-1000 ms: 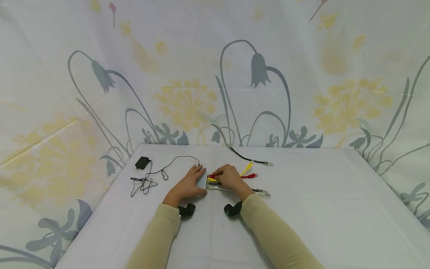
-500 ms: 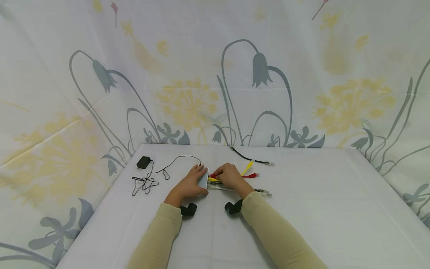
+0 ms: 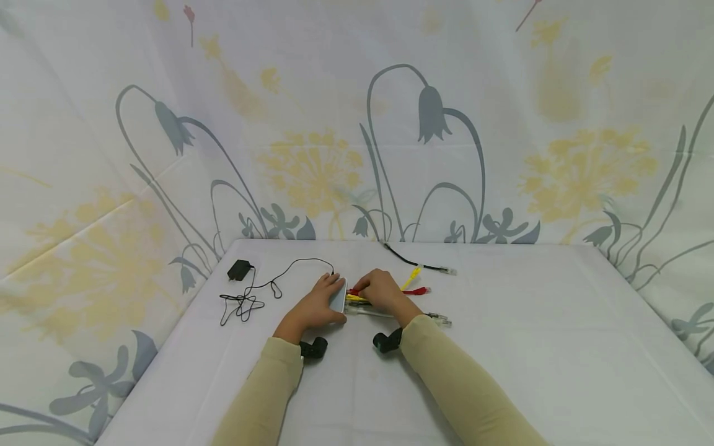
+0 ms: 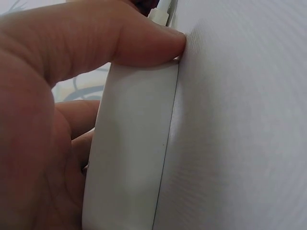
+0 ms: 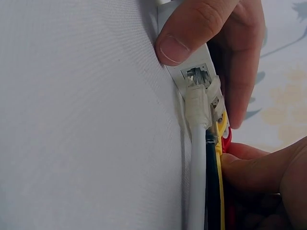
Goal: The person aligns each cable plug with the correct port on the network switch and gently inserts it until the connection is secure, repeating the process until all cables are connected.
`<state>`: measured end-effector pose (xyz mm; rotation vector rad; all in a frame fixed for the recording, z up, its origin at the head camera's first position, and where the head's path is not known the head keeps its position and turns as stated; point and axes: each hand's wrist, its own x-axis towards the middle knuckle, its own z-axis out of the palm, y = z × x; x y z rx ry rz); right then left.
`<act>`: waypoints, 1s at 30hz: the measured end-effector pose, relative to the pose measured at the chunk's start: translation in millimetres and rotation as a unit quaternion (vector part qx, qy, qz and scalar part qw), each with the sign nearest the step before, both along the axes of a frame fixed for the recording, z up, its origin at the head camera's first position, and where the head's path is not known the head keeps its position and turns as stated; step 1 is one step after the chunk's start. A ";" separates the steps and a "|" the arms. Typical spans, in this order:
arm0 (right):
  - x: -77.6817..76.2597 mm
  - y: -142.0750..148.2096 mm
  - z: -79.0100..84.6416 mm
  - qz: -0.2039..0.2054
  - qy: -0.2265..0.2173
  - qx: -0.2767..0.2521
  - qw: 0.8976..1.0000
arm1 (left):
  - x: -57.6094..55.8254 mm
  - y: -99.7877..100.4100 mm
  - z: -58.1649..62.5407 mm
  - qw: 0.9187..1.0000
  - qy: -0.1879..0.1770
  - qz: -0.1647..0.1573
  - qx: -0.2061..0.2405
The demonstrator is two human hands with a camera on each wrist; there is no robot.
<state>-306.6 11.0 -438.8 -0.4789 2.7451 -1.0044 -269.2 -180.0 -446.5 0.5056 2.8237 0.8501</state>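
Note:
A small white network switch (image 3: 338, 301) lies on the table, with my left hand (image 3: 315, 305) gripping it across the top. In the left wrist view the thumb presses one end of the switch (image 4: 132, 143). Beside the port side, my right hand (image 3: 385, 293) pinches the red network cable (image 5: 227, 142) close to its plug. A white network cable (image 5: 197, 167) is in the end port. Black (image 5: 211, 167) and yellow (image 5: 221, 128) network cables run alongside it from the neighbouring ports. The red plug's tip is hidden behind the other plugs and my fingers.
A black power adapter (image 3: 239, 270) sits at the back left. Its thin tangled cord (image 3: 243, 305) leads to the switch. A separate black network cable (image 3: 411, 261) lies near the table's back edge. Free cable ends, including a red plug (image 3: 419, 291), lie right of my right hand.

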 end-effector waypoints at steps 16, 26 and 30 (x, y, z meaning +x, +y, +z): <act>-1.3 -2.7 1.9 0.004 -0.006 0.000 1.000 | 0.6 0.5 0.6 1.000 -0.002 0.000 0.005; -1.0 -1.9 1.2 0.000 -0.002 -0.006 1.000 | -0.9 0.7 0.0 1.000 0.000 0.009 0.006; 0.5 -1.7 -1.3 0.000 -0.002 -0.013 1.000 | -1.5 0.2 -1.9 1.000 -0.002 0.011 0.005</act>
